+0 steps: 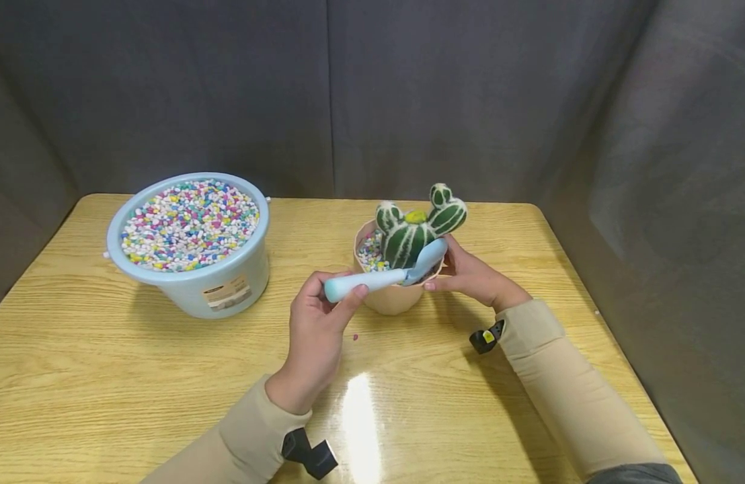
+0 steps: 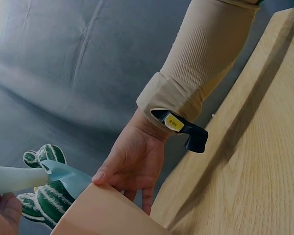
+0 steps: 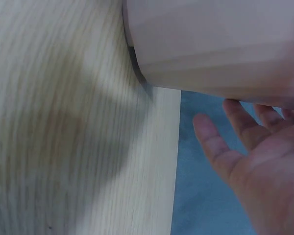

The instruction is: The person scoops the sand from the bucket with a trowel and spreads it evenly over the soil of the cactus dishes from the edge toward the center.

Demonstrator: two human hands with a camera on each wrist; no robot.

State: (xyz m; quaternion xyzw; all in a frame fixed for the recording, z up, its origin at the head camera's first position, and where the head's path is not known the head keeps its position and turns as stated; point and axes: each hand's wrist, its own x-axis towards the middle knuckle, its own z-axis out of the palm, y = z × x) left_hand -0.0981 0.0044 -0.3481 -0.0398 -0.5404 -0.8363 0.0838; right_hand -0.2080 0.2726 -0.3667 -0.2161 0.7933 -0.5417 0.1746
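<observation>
Head view: pinched the trowel [image 1: 378, 278] in the left hand [image 1: 315, 329], its blade [image 1: 429, 257] near the right hand [image 1: 472, 274]; rested that hand, fingers loosely spread and partly hidden, against the pot [image 1: 393, 301] between both hands. Obscured part of the cactus [image 1: 403, 243] behind the blade.

A pale-blue trowel [image 1: 381, 279] slants over a peach pot [image 1: 392, 300] holding a green cactus [image 1: 404, 245].
</observation>
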